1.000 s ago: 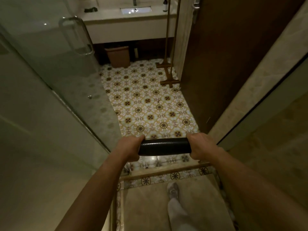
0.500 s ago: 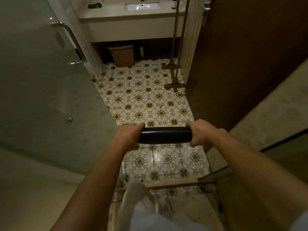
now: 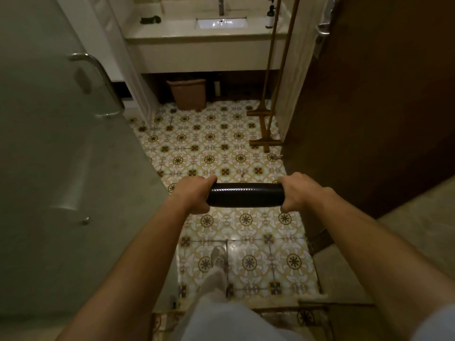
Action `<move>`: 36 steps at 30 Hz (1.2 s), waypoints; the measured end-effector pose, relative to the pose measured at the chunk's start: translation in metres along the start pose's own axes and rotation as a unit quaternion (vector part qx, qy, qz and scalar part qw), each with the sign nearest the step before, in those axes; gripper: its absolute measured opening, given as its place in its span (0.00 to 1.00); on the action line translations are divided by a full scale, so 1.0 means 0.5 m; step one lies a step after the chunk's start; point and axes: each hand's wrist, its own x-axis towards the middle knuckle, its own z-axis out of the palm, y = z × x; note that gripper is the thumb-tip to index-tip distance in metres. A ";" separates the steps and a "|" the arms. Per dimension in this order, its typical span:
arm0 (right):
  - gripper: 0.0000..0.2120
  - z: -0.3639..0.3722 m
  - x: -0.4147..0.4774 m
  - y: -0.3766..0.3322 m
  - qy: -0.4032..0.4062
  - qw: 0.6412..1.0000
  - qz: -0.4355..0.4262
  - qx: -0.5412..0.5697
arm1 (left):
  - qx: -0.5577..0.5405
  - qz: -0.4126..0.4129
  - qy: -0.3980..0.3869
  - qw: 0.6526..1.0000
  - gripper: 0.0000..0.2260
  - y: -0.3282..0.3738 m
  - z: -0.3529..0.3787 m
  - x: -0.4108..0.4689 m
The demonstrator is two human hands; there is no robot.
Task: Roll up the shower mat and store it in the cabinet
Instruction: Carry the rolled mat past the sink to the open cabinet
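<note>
The shower mat [image 3: 245, 194] is a tight black roll, held level in front of me above the patterned floor tiles. My left hand [image 3: 194, 194] grips its left end and my right hand [image 3: 299, 190] grips its right end. Both ends of the roll are hidden inside my fists. Ahead stands the vanity [image 3: 202, 56] with a sink [image 3: 221, 22] on top and a dark open space under it. No cabinet door shows plainly.
A glass shower door [image 3: 73, 156] with a metal handle [image 3: 98, 84] stands close on my left. A dark wooden door [image 3: 381, 107] is on the right. A brown bin [image 3: 188, 94] sits under the vanity, a wooden ladder rack [image 3: 267, 114] leans at right. My foot [image 3: 218, 258] steps on the tiles.
I have walked forward out of the shower onto the patterned tiles. The vanity and bin are nearer. Both hands keep the same grip on the rolled mat.
</note>
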 end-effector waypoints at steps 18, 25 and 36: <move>0.27 -0.239 0.494 -0.011 -0.002 0.999 0.037 0.020 | -0.010 -0.033 -0.030 0.999 0.27 -0.305 -0.135 0.434; 0.29 -0.279 0.596 0.035 -0.019 0.998 0.052 0.025 | -0.006 -0.045 -0.040 0.998 0.26 -0.326 -0.154 0.550; 0.29 -0.359 0.775 0.183 -0.030 0.999 0.027 -0.002 | -0.024 -0.084 -0.014 0.996 0.23 -0.300 -0.162 0.756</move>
